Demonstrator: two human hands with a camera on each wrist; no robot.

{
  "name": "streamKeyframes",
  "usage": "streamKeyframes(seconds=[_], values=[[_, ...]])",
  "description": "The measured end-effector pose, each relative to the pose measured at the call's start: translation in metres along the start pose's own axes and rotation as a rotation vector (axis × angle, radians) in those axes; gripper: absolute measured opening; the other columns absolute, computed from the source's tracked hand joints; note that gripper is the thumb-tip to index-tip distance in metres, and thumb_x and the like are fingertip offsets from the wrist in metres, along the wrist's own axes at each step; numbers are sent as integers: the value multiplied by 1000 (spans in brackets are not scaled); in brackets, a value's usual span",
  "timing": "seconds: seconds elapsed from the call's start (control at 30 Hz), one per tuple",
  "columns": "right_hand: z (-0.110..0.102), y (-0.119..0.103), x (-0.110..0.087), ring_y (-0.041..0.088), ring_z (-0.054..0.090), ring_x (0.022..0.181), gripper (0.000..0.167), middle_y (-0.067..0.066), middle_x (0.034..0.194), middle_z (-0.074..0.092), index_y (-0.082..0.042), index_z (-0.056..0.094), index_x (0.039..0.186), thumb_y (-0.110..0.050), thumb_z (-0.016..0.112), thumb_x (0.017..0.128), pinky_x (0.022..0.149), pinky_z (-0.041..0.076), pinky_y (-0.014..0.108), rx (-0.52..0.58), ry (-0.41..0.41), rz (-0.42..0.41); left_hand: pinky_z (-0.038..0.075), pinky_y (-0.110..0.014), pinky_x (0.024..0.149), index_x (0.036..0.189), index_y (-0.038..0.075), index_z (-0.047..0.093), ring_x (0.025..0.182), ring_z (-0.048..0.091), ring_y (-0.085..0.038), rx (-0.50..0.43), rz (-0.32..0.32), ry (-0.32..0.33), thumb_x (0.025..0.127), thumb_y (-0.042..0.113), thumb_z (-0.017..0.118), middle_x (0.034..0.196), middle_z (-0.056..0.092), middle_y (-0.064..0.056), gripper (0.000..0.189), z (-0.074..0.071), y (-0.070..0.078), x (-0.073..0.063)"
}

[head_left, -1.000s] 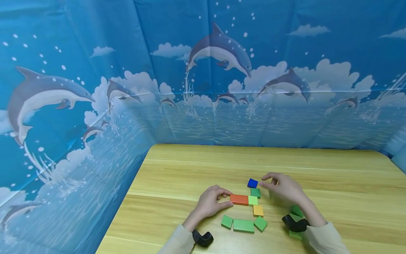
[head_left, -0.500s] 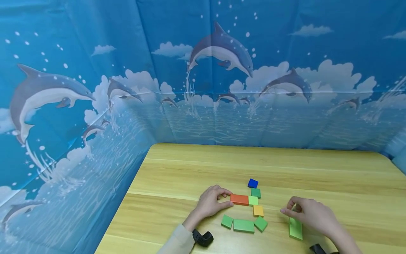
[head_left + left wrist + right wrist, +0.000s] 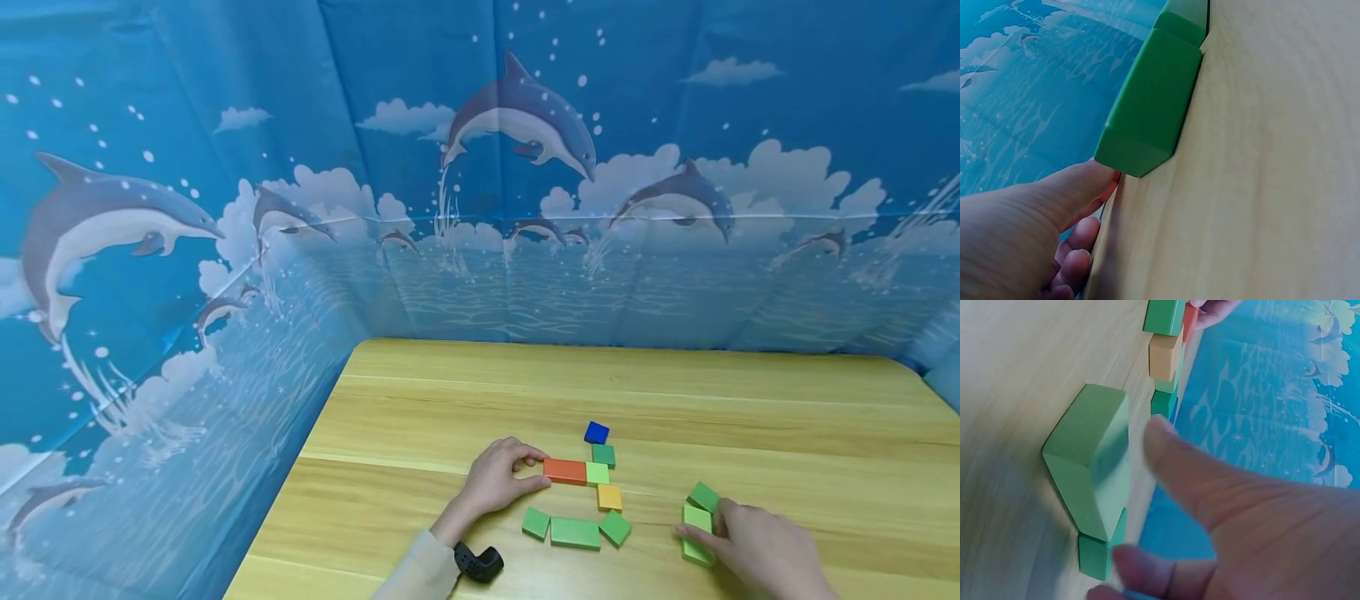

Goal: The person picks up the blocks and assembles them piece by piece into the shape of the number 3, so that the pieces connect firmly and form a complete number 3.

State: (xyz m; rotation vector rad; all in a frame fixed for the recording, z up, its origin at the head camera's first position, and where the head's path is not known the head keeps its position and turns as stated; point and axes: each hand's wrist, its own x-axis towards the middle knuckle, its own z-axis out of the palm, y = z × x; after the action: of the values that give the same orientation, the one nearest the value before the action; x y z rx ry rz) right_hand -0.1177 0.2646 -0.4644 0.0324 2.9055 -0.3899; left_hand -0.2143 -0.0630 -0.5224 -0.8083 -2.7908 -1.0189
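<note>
My left hand (image 3: 495,482) holds the left end of a red rectangular block (image 3: 565,472) between thumb and forefinger, flat on the table. At the right, my right hand (image 3: 765,537) reaches over a long light green block (image 3: 697,517), its thumb crossing above it. In the right wrist view, thumb and fingers are spread around that light green block (image 3: 1079,472), with a gap to the thumb. A smaller green block (image 3: 703,497) touches its far end. Against the red block's right end sits a small light green block (image 3: 597,473).
A blue block (image 3: 597,432) and a dark green block (image 3: 603,455) run up from the red one; a yellow-orange block (image 3: 610,497) lies below. Nearer, a long green block (image 3: 575,533) lies between two small green blocks (image 3: 536,522). A dolphin-print curtain (image 3: 465,275) hangs behind the table.
My right hand has moved from beside the blue block toward me and right, down to the light green block. My left hand has stayed at the red block.
</note>
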Motion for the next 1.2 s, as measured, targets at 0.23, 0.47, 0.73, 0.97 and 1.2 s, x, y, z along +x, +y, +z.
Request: streamKeyframes(seconds=[0.23, 0.47, 0.73, 0.97, 1.2], values=[[6, 0, 0, 14, 36, 51, 65, -4, 55, 36, -15, 46, 61, -79, 50, 74, 50, 23, 30, -45, -50, 31, 34, -18, 61, 106, 27, 71, 70, 39, 0, 6, 3, 1, 82, 49, 70, 85, 51, 16, 33, 1, -1, 0], [8, -4, 1, 13, 36, 51, 62, -3, 55, 38, -16, 47, 61, -76, 54, 73, 49, 23, 29, -21, -51, 22, 34, -18, 60, 106, 28, 71, 69, 38, 0, 8, 1, 1, 82, 49, 70, 84, 50, 16, 32, -1, 0, 1], [5, -12, 3, 14, 38, 52, 57, -2, 56, 42, -17, 49, 64, -73, 60, 73, 50, 25, 30, -12, -67, 9, 34, -19, 60, 106, 28, 71, 70, 39, 0, -5, -7, -2, 82, 50, 70, 85, 50, 17, 32, -1, 0, 2], [7, -17, 7, 15, 39, 53, 53, -2, 57, 43, -18, 49, 65, -68, 65, 72, 51, 26, 31, -6, -39, -6, 34, -19, 60, 107, 27, 71, 69, 39, -1, -17, -1, -9, 82, 48, 70, 84, 51, 16, 33, -1, 0, 2], [5, -21, 12, 15, 38, 53, 49, -2, 58, 41, -17, 49, 68, -61, 70, 73, 50, 27, 31, -18, 17, -56, 35, -19, 60, 107, 27, 71, 69, 40, 0, -14, 0, -10, 82, 49, 70, 85, 51, 16, 34, -1, 0, 2]])
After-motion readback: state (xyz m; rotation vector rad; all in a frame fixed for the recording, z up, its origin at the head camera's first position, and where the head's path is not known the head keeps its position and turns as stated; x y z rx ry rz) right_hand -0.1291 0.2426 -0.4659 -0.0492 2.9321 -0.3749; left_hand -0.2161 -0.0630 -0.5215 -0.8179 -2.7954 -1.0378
